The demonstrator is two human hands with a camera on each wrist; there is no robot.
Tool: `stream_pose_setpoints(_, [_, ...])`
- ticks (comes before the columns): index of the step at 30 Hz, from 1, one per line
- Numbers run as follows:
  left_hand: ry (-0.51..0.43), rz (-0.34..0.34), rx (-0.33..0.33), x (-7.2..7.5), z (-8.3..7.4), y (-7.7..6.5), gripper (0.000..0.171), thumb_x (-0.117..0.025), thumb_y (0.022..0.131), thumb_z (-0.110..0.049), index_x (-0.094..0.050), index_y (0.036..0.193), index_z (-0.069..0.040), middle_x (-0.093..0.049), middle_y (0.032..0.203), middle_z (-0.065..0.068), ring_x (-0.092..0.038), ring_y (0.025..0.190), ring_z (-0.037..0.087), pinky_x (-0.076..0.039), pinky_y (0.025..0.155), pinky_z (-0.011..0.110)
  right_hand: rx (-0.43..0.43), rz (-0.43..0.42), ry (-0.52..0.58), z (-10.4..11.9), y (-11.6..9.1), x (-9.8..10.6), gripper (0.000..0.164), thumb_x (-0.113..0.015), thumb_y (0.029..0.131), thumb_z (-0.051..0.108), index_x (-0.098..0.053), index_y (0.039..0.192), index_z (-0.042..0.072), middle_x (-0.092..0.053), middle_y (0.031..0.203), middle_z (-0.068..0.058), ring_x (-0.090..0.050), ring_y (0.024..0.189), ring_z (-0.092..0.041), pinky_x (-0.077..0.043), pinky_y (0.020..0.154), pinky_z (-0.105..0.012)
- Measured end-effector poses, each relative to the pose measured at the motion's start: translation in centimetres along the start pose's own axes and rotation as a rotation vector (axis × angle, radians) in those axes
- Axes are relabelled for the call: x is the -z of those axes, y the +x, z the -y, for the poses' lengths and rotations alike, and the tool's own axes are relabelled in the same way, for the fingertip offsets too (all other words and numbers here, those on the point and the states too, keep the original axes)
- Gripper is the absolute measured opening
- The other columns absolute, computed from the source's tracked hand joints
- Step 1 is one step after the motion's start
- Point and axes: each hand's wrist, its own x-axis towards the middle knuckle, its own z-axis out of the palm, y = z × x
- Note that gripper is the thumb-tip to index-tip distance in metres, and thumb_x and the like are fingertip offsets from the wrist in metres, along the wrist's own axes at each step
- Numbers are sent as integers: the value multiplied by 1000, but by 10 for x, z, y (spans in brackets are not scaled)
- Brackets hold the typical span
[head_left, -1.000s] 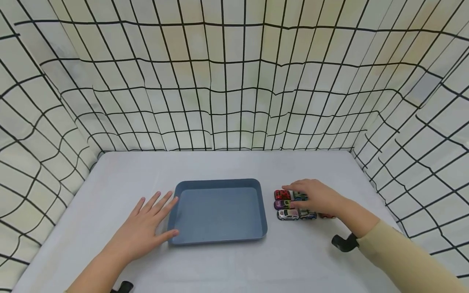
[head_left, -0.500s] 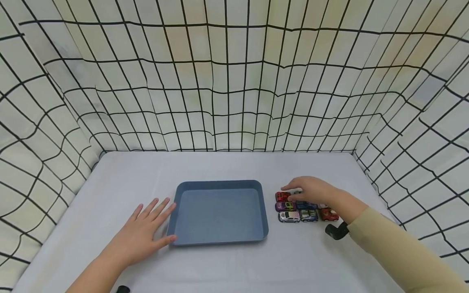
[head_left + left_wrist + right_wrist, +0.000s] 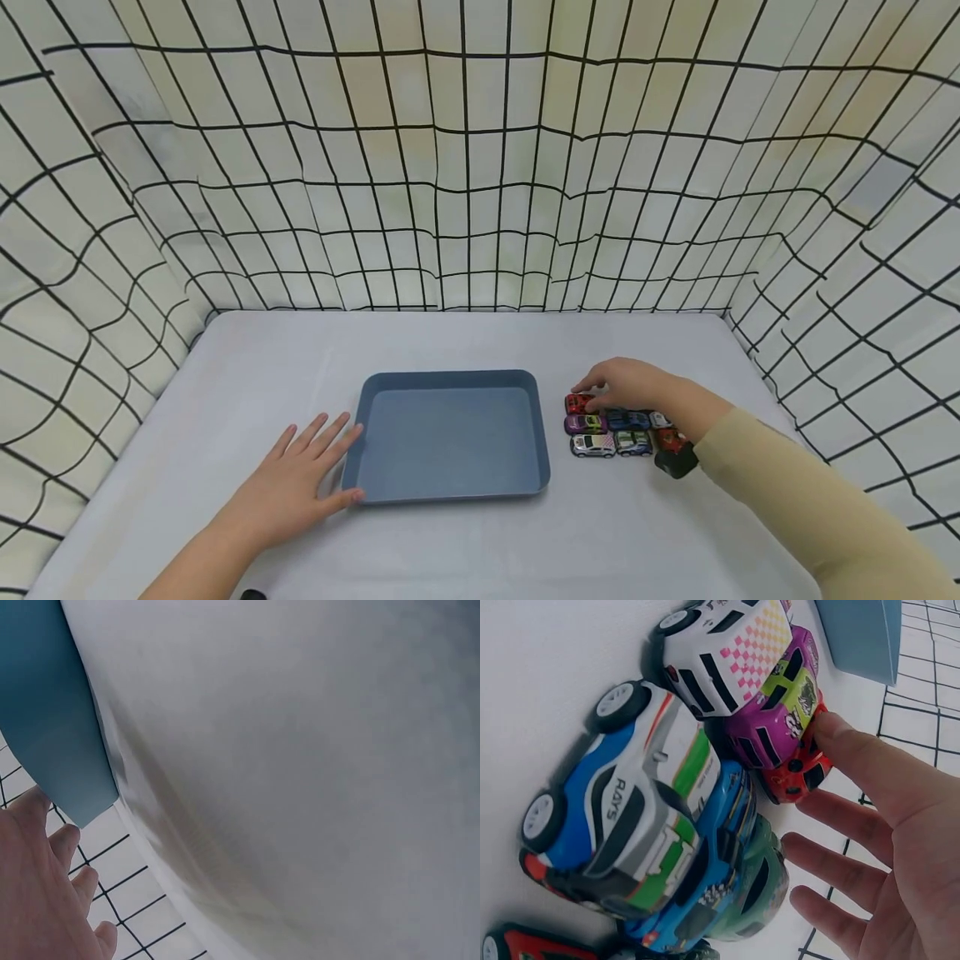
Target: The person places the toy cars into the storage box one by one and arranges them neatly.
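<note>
My right hand (image 3: 633,385) is over the back left of a group of toy cars, its thumb and index finger on either side of a red toy car (image 3: 576,403). The right wrist view shows the thumb against this red car (image 3: 799,772), with the other fingers (image 3: 840,862) spread behind. Beside it sit a purple-and-green car (image 3: 585,424) and a white checkered car (image 3: 592,446). My left hand (image 3: 292,483), fingers spread, lies at the left edge of a blue-grey tray (image 3: 450,437), its thumb by the tray's near left corner.
More cars stand close together to the right: a blue one (image 3: 628,420), a white-blue-green one (image 3: 633,442) and a red one (image 3: 670,439) partly hidden by a black wrist mount (image 3: 677,461). White cloth (image 3: 480,550) covers the table. Black grid netting (image 3: 480,208) walls the back and sides.
My right hand has moved left and lowered onto the red car at the group's back left corner, thumb and index finger closing on it. My left hand has barely shifted.
</note>
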Motion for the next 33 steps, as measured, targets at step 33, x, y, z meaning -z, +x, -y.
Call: stream_pose_setpoints(33, [10, 4, 6, 3, -1, -2, 92, -50, 85, -78, -36, 155, -19, -29, 161, 8, -22, 148, 37, -14, 117, 60, -19, -8, 60, -1, 11, -13, 38, -74, 90, 21, -69, 128, 18, -67, 119, -1, -62, 100, -17, -55, 88, -40])
